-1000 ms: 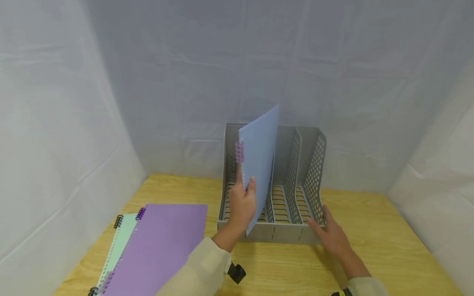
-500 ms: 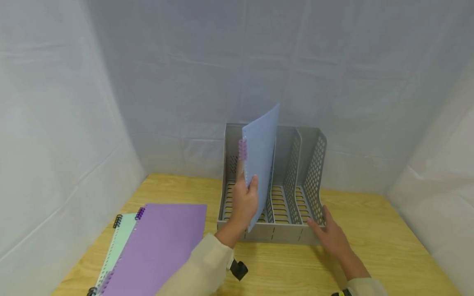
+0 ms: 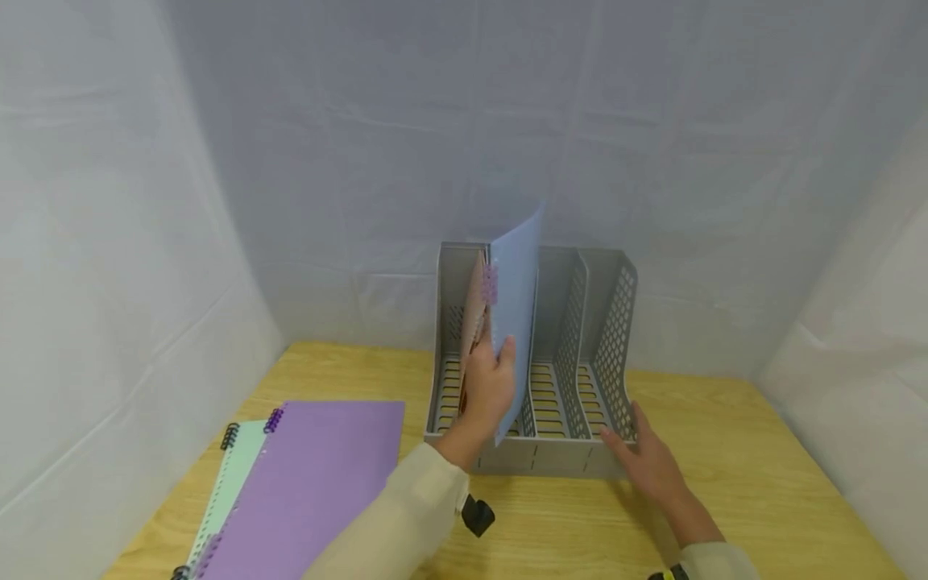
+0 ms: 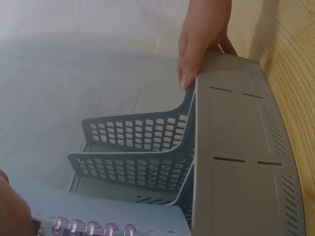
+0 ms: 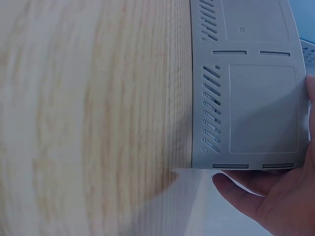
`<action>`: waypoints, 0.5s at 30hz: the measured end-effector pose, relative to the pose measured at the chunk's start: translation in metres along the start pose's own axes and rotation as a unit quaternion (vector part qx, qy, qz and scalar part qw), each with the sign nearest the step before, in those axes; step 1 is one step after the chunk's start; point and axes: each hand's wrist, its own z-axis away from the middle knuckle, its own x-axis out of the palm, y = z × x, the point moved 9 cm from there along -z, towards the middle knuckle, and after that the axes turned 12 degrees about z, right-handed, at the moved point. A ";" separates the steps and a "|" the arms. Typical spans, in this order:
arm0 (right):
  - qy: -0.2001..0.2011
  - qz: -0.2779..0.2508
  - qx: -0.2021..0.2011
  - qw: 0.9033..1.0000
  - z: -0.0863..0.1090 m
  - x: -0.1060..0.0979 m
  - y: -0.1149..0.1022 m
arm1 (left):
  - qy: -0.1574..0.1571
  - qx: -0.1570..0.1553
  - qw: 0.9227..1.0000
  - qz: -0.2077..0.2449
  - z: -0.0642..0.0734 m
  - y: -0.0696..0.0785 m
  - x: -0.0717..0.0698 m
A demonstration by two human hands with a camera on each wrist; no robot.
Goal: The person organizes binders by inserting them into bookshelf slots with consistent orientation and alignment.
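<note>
My left hand grips a light-blue spiral notebook by its bound edge, the thumb on the blue cover. Its purple rings show at the bottom of the left wrist view. The notebook stands on edge, tilted, over the left part of a grey file rack. A pinkish-brown sheet or cover shows just left of it, partly hidden by the hand. My right hand holds the rack's front right corner, thumb on the front rim and fingers along the side wall; the right wrist view shows it around that corner.
Left of the rack, a purple spiral notebook lies partly over a mint-green one on the wooden table. Perforated dividers split the rack into upright compartments. White sheeting encloses the table at the back and sides.
My left hand has shifted slightly right with the blue notebook, which now appears more edge-on. The pinkish-brown cover beside it shows more. My right hand stays on the rack's corner.
</note>
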 end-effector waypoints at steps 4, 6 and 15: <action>0.001 -0.003 -0.009 1.000 0.001 0.000 -0.003 | -0.005 -0.012 1.000 -0.016 -0.001 -0.001 0.003; 0.002 -0.001 -0.010 1.000 0.002 0.000 -0.003 | -0.004 -0.018 1.000 -0.019 -0.001 -0.002 0.004; -0.007 0.000 0.002 1.000 0.002 -0.002 -0.001 | -0.017 -0.025 1.000 -0.002 -0.005 -0.008 0.013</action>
